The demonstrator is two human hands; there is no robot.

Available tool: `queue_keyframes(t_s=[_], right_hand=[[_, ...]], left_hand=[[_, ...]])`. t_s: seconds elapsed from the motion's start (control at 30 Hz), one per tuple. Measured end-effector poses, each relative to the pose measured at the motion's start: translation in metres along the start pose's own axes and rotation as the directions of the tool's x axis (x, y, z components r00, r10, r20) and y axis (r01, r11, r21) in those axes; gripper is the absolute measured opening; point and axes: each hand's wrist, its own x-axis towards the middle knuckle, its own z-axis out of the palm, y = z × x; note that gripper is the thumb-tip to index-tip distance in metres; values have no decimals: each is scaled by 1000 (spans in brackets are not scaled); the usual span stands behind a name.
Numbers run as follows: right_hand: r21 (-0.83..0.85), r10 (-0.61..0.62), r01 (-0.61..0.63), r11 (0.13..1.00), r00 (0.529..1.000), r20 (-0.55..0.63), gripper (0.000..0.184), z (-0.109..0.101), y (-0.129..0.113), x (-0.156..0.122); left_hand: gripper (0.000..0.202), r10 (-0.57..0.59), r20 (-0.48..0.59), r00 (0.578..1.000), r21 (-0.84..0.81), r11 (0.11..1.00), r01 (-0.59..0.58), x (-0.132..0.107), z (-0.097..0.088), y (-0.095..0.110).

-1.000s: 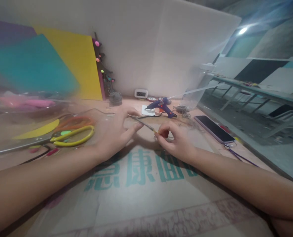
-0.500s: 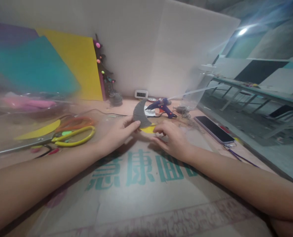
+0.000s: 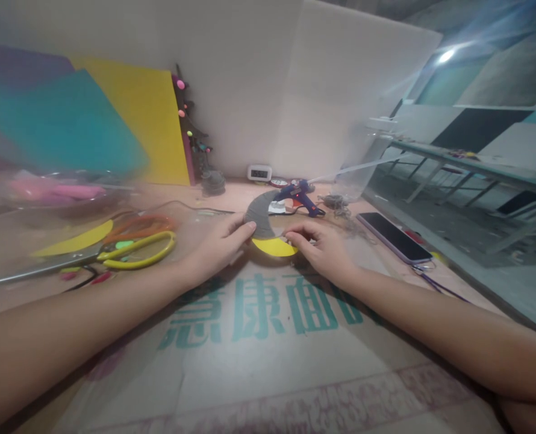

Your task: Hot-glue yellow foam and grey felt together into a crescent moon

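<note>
A crescent-shaped piece (image 3: 259,218) is held low over the table, its upper part grey with fine lines across it, its lower part plain yellow. My left hand (image 3: 232,241) grips its left side, thumb on the front and fingers behind. At the crescent's yellow right end is my right hand (image 3: 315,244), thumb and forefinger pinched together there. Whether a thread runs between those fingertips is too small to tell. Just behind the crescent stands a dark blue glue gun (image 3: 302,196) with a small red light.
Large scissors (image 3: 135,250) and a yellow paper crescent (image 3: 76,238) lie at left. A phone (image 3: 392,236) lies at right beside tangled grey thread (image 3: 335,204). A small clock (image 3: 259,173) and a decorated wire tree (image 3: 207,175) stand at the back, near coloured sheets (image 3: 146,120).
The crescent has tilted and come slightly lower, so more of its yellow part shows. My right hand has shifted a little right, its fingertips now closed at the yellow end.
</note>
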Motion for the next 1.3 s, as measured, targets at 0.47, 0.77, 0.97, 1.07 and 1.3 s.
queue_keyframes(t_s=[0.47, 0.77, 0.97, 1.07, 1.3], right_hand=[[77, 99, -106, 991, 991, 91, 10, 4, 6, -1], [222, 47, -25, 975, 995, -92, 20, -1, 9, 1], [43, -105, 105, 993, 994, -21, 23, -2, -2, -2], [-18, -90, 92, 996, 992, 88, 20, 1, -2, -2], [17, -37, 35, 999, 988, 148, 17, 1, -1, -1]], left_hand=[[34, -61, 72, 995, -199, 977, 75, -1, 1, 0], [37, -73, 23, 997, -191, 979, 76, 1, 0, -4], [33, 21, 11, 1000, 14, 1000, -21, -1, 1, 5], [33, 59, 51, 997, 89, 994, -63, -4, 0, 8], [34, 81, 112, 990, 44, 995, -86, -4, 0, 4]])
